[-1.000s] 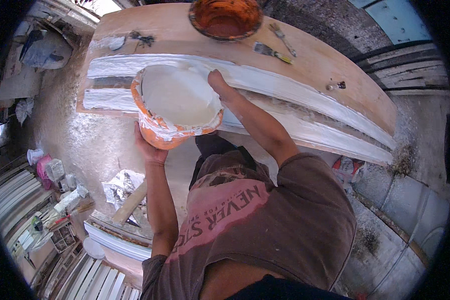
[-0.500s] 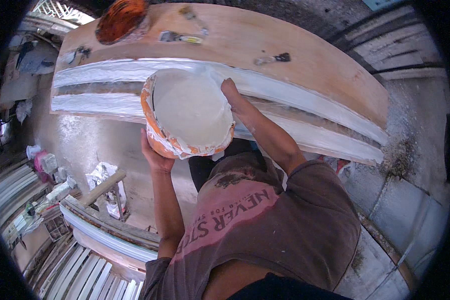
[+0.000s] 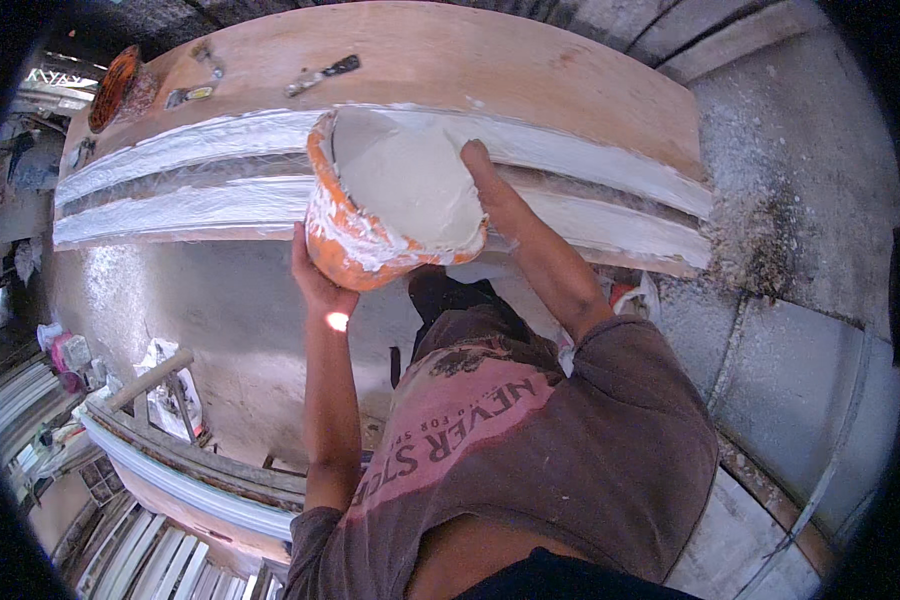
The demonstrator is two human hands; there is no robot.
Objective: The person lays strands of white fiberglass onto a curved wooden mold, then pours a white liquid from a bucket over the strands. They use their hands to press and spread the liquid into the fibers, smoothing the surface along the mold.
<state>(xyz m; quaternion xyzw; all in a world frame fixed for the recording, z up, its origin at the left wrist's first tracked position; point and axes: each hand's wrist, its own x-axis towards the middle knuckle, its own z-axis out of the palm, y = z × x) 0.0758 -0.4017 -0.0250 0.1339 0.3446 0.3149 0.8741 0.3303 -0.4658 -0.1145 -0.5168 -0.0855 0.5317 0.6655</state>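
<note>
An orange bucket (image 3: 355, 245), its outside smeared with white, is held up in front of me over the near side of the table. It leans away from me and to the right. Thick white plaster (image 3: 405, 185) fills it up to the far lip. My left hand (image 3: 320, 278) grips the bucket low on its left side, while my right hand (image 3: 482, 175) clasps the right rim; its fingers are partly hidden. Behind and beneath lie two long white-coated strips, the far strip (image 3: 210, 138) and the near strip (image 3: 195, 212), with a darker gap between.
The wooden tabletop (image 3: 530, 70) carries a dark-handled brush (image 3: 322, 75), a scraper (image 3: 190, 95) and an orange-lined bowl (image 3: 116, 90) at far left. A rack of long white mouldings (image 3: 160, 555) stands at lower left. White splatter (image 3: 770, 210) covers the floor beyond the table's right end.
The view has moved rightward along the table, so the tools and bowl now appear farther left. The bucket tips more, showing more of its orange side. Both hands keep their hold.
</note>
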